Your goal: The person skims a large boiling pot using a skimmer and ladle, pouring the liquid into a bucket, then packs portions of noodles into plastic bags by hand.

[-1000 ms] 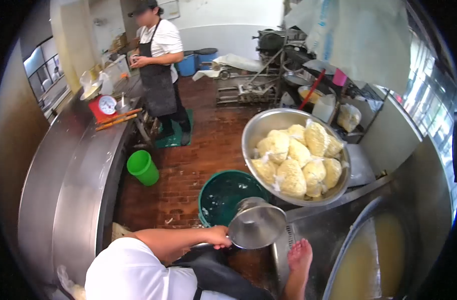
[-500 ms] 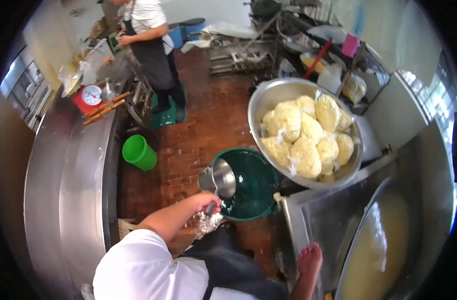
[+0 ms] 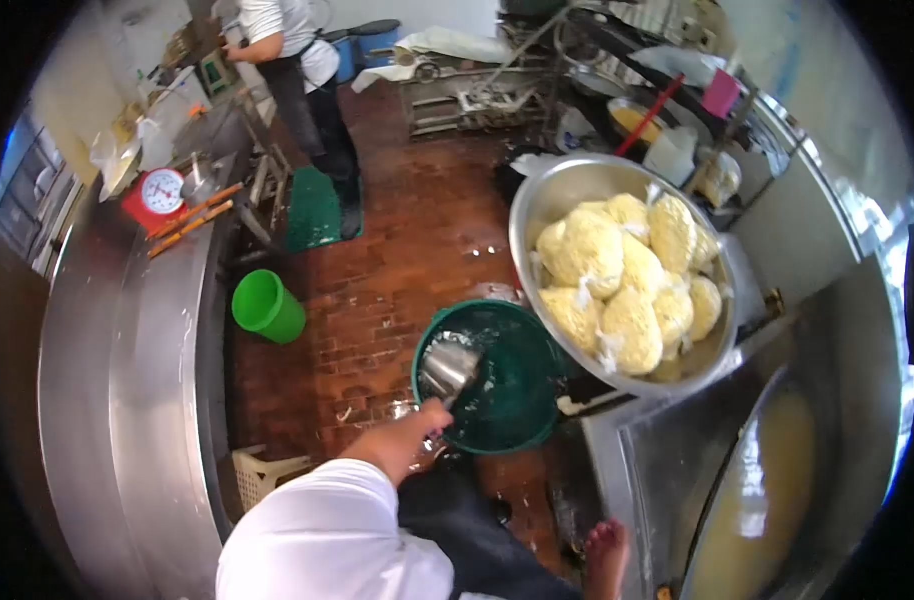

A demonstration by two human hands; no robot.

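The left hand (image 3: 433,423) is closed around the handle end of a silver metal dipper (image 3: 449,370), which tilts within the rim of a large round dark-green plastic tub (image 3: 507,441). The dipper is over the left part of the tub, where water shows; whether its lower edge touches the water, I cannot tell. The right hand (image 3: 607,548) is lower right in the view, at the left edge of a stainless steel surface (image 3: 649,478). Its fingers are close together and foreshortened, and I cannot tell how far they are curled or whether they touch the steel.

Beyond that surface, toward the far side, a wide silver metal bowl (image 3: 530,215) holds a heap of clear plastic bags (image 3: 589,250) filled with pale yellow food. At the near right is a big round metal pan (image 3: 699,530) with cloudy yellowish liquid in it.

On the left, a long steel counter (image 3: 152,390) carries a red scale with a white dial (image 3: 161,192), and two brown sticks (image 3: 194,220) lie just beside it. A bright-green plastic bucket (image 3: 269,306) stands on the reddish brick floor (image 3: 377,270), between the counter and the tub, with a cream plastic basket (image 3: 262,474) nearer. At the far left, a person in a dark apron (image 3: 302,95) stands by a green mat (image 3: 312,210).
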